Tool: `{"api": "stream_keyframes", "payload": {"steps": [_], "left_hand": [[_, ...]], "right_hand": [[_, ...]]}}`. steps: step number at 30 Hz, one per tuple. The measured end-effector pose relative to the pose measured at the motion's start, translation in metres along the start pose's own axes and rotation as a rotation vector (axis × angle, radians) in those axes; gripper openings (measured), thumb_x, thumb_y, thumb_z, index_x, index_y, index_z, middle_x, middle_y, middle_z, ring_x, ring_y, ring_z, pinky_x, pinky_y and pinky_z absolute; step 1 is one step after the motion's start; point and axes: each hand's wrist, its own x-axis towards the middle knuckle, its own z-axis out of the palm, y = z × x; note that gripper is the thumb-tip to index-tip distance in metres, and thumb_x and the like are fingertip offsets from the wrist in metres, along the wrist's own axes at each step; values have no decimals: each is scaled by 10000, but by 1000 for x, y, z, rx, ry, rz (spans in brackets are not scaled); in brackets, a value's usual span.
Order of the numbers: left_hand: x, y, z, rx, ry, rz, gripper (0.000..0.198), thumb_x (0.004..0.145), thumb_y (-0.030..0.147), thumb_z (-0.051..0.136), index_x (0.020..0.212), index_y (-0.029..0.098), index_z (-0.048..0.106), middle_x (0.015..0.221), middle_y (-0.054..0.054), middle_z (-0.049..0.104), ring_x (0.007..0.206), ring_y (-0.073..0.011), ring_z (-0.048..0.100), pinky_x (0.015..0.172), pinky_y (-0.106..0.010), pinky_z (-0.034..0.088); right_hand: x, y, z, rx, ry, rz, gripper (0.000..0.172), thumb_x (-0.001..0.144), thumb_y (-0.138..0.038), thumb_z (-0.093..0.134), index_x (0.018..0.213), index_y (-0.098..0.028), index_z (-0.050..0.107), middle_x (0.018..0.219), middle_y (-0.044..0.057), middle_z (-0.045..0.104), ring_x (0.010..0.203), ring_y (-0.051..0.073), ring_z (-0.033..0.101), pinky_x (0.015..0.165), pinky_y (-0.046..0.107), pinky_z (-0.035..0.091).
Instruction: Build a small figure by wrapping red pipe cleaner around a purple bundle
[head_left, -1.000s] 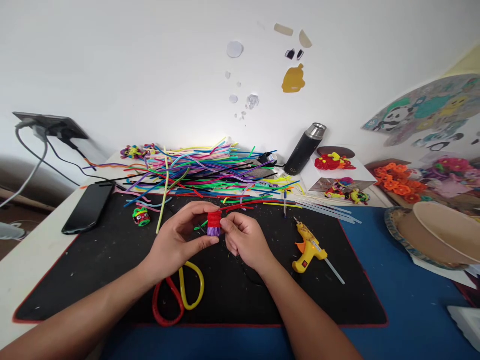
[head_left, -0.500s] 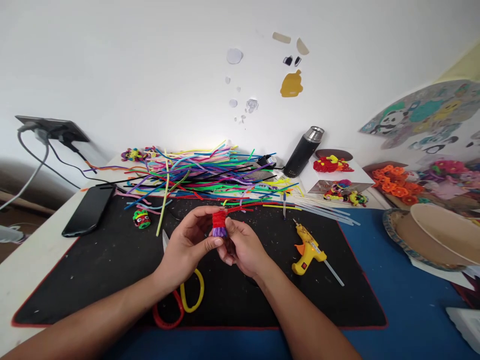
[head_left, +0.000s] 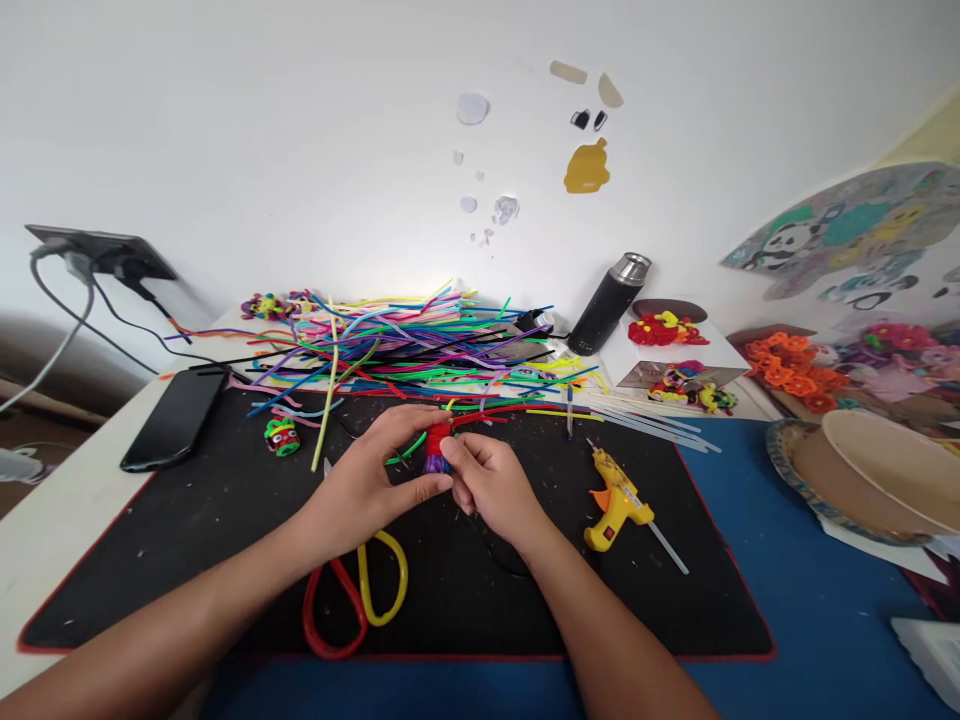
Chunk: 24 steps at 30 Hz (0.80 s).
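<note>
Between my hands is a small bundle of fuzzy pipe cleaners [head_left: 435, 450], red on its upper part and purple below. My right hand [head_left: 491, 490] pinches its right side between thumb and curled fingers. My left hand [head_left: 367, 470] arches around the left side, fingertips at the top end and thumb at the bottom end, with a gap at the palm. Below my left hand lie scissors with one red and one yellow handle [head_left: 406, 580]; most of their blades are hidden. A small red and green pipe-cleaner figure with eyes [head_left: 283, 437] sits to the left.
A yellow glue gun [head_left: 616, 505] lies on the black mat [head_left: 225, 570] at right, near a pen [head_left: 569, 410]. Many loose pipe cleaners [head_left: 405, 340] are heaped along the wall. A phone [head_left: 176, 420] lies at left; a black flask [head_left: 609, 303] stands behind.
My right hand has turned, its fingers curling closer around the bundle's right side. My left palm has drawn back slightly, uncovering a green pipe cleaner and more mat behind the bundle.
</note>
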Motion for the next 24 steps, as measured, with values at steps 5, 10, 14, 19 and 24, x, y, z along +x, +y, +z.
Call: {"api": "stream_keyframes", "payload": {"steps": [5,10,14,19,24], "left_hand": [[5,0,-13,251,-55,119,501,868,515,819,1278,238,739,1221,-117,745,1182,-316,657,1041,-494,552],[2,-5,-11,170,-6,81,496,848,544,828,1247,258,760,1134,-99,754,1046,-282,705,941,-427,596],[2,-7,-8,114,37,69,482,826,528,854,1226,272,771,1126,-88,754,1041,-277,713,949,-423,597],[3,-4,-10,88,55,98,470,816,511,868,1212,275,778,1122,-86,759,1045,-276,711,965,-422,592],[3,-3,-9,53,69,104,465,817,484,876,1215,269,769,1108,-80,763,1034,-271,716,946,-404,594]], "right_hand": [[-3,3,1,-230,30,-16,571,948,-737,601,727,-211,565,497,-72,498,415,91,434,464,237,334],[-2,3,1,-167,2,1,560,941,-734,612,734,-216,559,499,-73,502,402,90,431,450,237,329],[-1,-1,0,-78,-41,20,554,915,-733,644,732,-218,553,494,-78,496,387,86,417,429,237,308],[-3,-7,-2,-29,-81,28,528,910,-709,673,761,-215,562,500,-79,515,387,81,418,425,234,288],[-3,-8,-3,11,-93,34,521,907,-699,688,762,-216,557,499,-83,510,385,82,423,424,235,281]]}}
